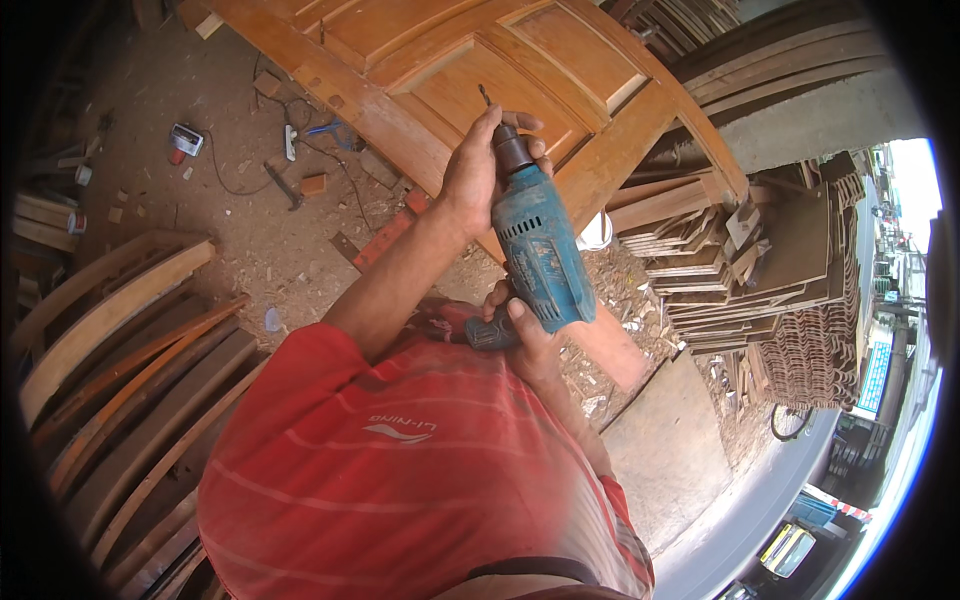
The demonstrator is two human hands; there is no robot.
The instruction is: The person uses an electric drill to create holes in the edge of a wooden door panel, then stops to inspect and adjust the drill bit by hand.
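A blue power drill (545, 245) with a dark chuck is held in front of my red shirt, its nose pointing away from me. A thin drill bit (485, 96) sticks out of the chuck. My left hand (478, 165) is closed around the chuck, with the fingertips showing on its far side. My right hand (530, 338) is wrapped about the drill's handle near my belly; some of its fingers are hidden. Beyond the drill lies a brown panelled wooden door (375, 115), seen behind the bit and chuck.
On the dusty floor at left lie a hammer (283, 187), a small wood block (313, 185), cords and a corded tool (186, 141). Curved wooden pieces (130, 320) are piled at lower left. Stacked boards (790, 250) stand at right, before a road.
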